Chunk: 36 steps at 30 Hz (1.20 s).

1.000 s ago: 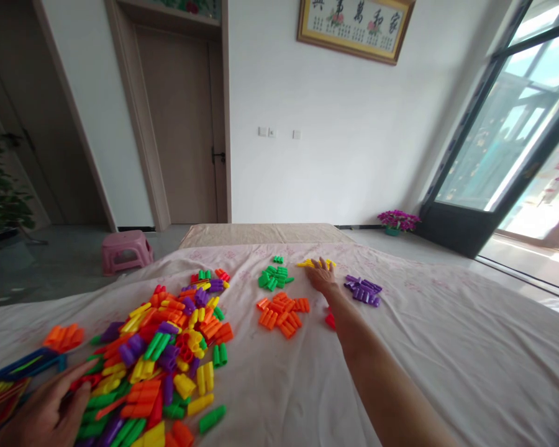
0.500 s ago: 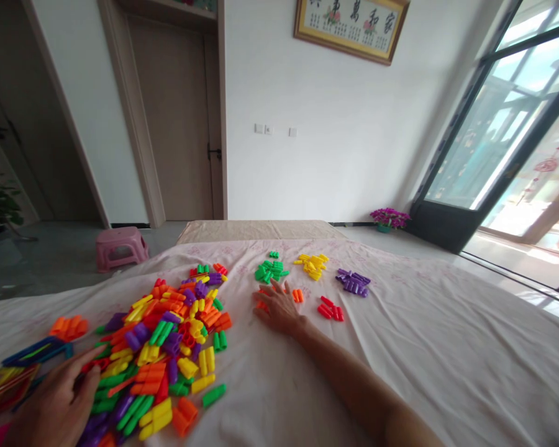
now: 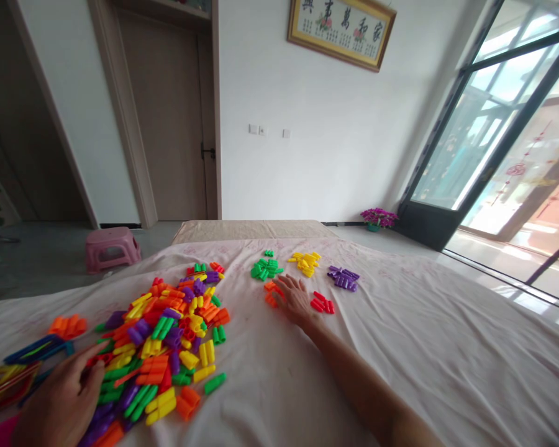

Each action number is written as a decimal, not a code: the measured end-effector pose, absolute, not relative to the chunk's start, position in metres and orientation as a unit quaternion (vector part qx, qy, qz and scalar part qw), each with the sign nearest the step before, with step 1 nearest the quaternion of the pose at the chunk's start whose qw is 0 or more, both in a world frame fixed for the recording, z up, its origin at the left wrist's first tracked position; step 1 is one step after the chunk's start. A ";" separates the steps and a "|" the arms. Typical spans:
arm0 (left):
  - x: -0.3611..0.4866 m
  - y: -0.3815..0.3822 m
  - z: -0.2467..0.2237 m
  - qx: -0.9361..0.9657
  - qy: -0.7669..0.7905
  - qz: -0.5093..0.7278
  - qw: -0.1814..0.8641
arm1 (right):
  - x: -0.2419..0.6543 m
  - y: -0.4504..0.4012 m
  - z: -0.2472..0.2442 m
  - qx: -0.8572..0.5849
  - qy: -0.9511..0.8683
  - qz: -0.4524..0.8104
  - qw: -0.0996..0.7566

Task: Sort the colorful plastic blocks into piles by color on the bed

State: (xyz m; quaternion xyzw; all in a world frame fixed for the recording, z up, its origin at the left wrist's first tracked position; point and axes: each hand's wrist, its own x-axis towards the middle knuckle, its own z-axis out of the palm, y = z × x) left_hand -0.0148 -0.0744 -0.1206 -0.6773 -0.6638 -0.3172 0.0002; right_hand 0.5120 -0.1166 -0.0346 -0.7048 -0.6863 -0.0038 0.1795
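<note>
My left hand [image 3: 58,394] is at the near left edge of a large mixed pile of plastic building pieces [image 3: 168,326] in orange, yellow, green, purple and red. Its thumb and forefinger close around a red plastic piece [image 3: 103,359]. My right hand [image 3: 295,301] is stretched out with its fingers spread, beside and partly over a small group of orange pieces [image 3: 271,292]. Around it lie small groups of green pieces [image 3: 266,269], yellow pieces [image 3: 306,263], purple pieces [image 3: 343,278] and red pieces [image 3: 323,303].
A pale, wrinkled cloth [image 3: 419,323] covers the surface. Blue frame-like parts [image 3: 37,349] and orange pieces [image 3: 68,326] lie at the left. Beyond stand a pink stool [image 3: 113,248], a door [image 3: 168,124] and a pot of magenta flowers [image 3: 379,217].
My right hand has shifted right and slightly away from the orange group, showing more of its pieces. My left hand stays at the pile with the red piece. The camera view has turned slightly right.
</note>
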 end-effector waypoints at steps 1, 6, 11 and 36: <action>-0.012 -0.077 -0.118 -0.679 -0.659 -0.324 0.005 | 0.518 -0.122 -0.036 -0.722 -0.666 -0.020 0.189; 0.000 -0.086 -0.104 -0.674 -0.646 -0.358 0.009 | 0.557 -0.149 -0.051 -0.809 -0.567 -0.058 0.146; 0.007 -0.093 -0.094 -0.656 -0.653 -0.377 -0.005 | 0.598 -0.159 -0.060 -0.818 -0.565 -0.026 0.102; 0.040 -0.027 -0.072 -0.661 -0.616 -0.334 -0.267 | 0.408 -0.153 -0.063 -0.656 -0.716 0.075 0.228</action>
